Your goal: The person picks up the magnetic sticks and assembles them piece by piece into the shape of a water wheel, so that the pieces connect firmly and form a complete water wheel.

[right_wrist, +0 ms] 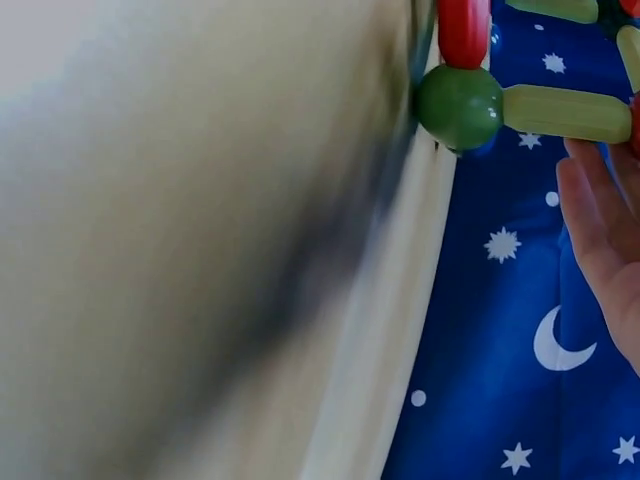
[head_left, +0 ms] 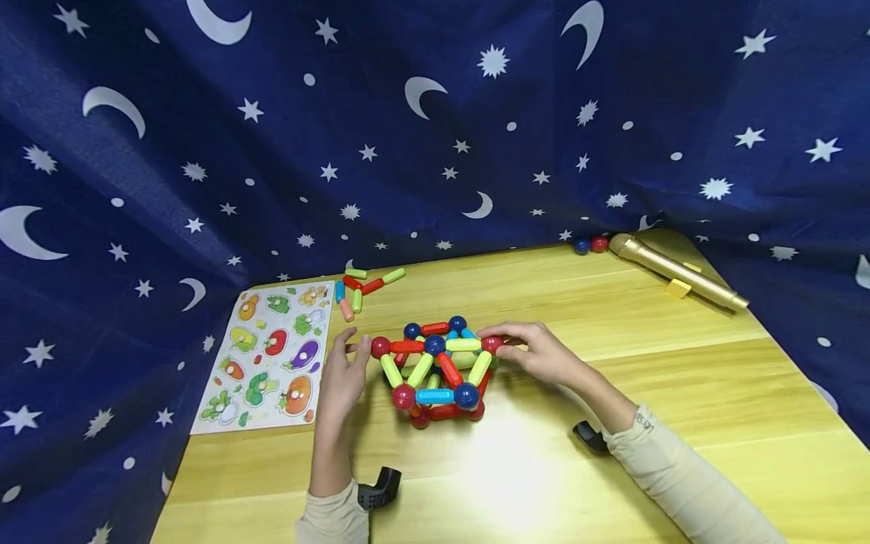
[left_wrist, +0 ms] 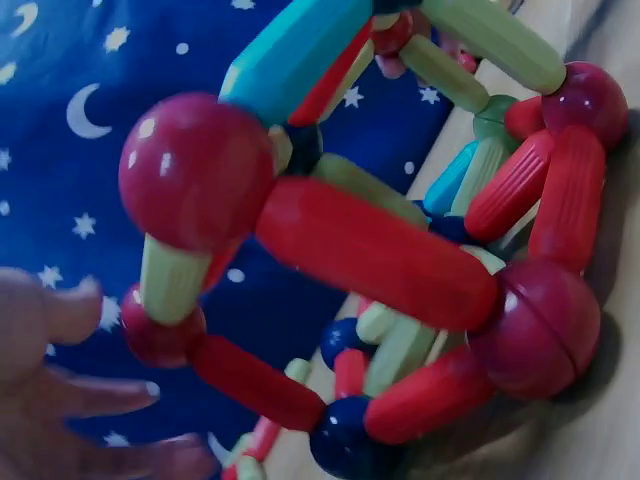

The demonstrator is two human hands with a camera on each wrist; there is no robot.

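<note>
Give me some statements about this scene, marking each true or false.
The right hand is at a red ball of the ball-and-rod structure. True.
The vegetable puzzle lies right of that structure. False: the vegetable puzzle lies left of it.
The gold microphone lies right of the structure. True.
Two green balls lie beside the microphone. False: a loose blue ball and a loose red ball do.
The left hand grips the microphone. False: the left hand is beside the structure.

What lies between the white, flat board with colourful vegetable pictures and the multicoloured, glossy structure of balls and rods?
In the head view, the person's left hand lies between the white board and the structure.
</note>
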